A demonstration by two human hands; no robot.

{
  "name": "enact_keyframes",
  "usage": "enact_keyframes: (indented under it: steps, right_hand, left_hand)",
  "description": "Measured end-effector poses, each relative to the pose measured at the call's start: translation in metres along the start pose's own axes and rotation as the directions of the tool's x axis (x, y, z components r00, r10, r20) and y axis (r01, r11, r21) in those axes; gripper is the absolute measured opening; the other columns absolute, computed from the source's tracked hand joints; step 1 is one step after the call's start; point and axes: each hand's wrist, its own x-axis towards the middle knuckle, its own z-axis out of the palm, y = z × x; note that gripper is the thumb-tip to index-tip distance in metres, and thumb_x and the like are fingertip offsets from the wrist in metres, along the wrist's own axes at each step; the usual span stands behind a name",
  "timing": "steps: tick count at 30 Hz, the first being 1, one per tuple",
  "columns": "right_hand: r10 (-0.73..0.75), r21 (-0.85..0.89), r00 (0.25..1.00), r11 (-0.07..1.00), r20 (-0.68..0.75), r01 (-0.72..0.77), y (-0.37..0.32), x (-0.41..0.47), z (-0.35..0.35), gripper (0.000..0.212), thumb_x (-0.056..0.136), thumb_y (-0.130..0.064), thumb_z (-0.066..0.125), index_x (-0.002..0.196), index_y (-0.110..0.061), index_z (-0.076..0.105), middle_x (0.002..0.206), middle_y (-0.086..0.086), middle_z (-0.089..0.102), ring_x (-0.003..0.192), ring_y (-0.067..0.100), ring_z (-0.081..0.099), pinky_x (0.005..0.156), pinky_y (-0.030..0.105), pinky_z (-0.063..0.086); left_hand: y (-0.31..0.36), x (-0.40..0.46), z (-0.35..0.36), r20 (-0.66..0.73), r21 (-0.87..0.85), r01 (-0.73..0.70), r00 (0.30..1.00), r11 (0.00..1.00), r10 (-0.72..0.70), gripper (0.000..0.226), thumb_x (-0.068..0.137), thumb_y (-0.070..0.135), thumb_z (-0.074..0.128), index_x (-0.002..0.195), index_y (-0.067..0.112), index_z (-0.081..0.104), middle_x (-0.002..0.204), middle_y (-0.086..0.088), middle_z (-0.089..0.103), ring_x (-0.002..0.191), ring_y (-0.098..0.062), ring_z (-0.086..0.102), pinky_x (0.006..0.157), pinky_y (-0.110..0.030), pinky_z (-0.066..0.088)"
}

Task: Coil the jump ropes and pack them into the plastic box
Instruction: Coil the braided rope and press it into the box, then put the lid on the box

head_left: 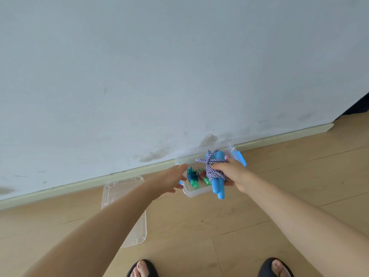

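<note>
While your right hand (232, 172) grips the coiled rope bundle (214, 170) just above the plastic box (191, 193), handles pointing toward you, your empty, spread left hand (175, 177) rests at its left rim.

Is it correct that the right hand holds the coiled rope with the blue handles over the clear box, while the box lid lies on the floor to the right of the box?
Not quite. In the head view the lid lies left of the box, not right. The right hand does hold the coiled rope with the blue handles over the box.
</note>
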Motion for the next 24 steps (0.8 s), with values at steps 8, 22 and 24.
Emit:
enact_keyframes:
  steps: [8, 22, 24]
  right_hand:
    - [0.044, -0.070, 0.988, 0.996, -0.148, -0.055, 0.029, 0.097, 0.042, 0.032, 0.075, -0.027, 0.078, 0.098, -0.013, 0.060, 0.101, 0.010, 0.071, 0.094, 0.028, 0.070, 0.088, 0.046, 0.058]
    - [-0.341, -0.833, 0.905, 0.553, -0.254, -0.025, 0.052, 0.135, 0.104, 0.035, 0.096, -0.022, 0.048, 0.124, 0.000, 0.050, 0.126, 0.020, 0.055, 0.116, 0.037, 0.054, 0.088, 0.040, 0.045]
    - [-0.500, -0.798, 0.837, 0.587, -0.223, 0.138, 0.049, 0.121, 0.125, 0.020, 0.096, -0.015, 0.048, 0.112, -0.005, 0.054, 0.115, 0.014, 0.058, 0.108, 0.034, 0.055, 0.082, 0.042, 0.045]
  left_hand:
    - [-0.043, 0.085, 0.010, -0.044, 0.140, 0.046, 0.998, 0.989, -0.040, 0.051, 0.095, 0.037, 0.049, 0.144, 0.025, 0.041, 0.123, 0.004, 0.059, 0.108, -0.020, 0.062, 0.090, -0.029, 0.049]
    - [-0.152, 0.133, -0.058, -0.491, 0.225, 0.272, 0.861, 0.936, -0.132, 0.017, 0.094, 0.028, 0.046, 0.106, 0.016, 0.049, 0.104, -0.005, 0.057, 0.080, -0.020, 0.054, 0.062, -0.033, 0.039]
    - [-0.175, 0.130, -0.061, -0.454, 0.239, 0.388, 0.855, 0.890, -0.251, 0.027, 0.094, 0.028, 0.048, 0.116, 0.012, 0.048, 0.111, -0.009, 0.056, 0.087, -0.023, 0.053, 0.066, -0.032, 0.039]
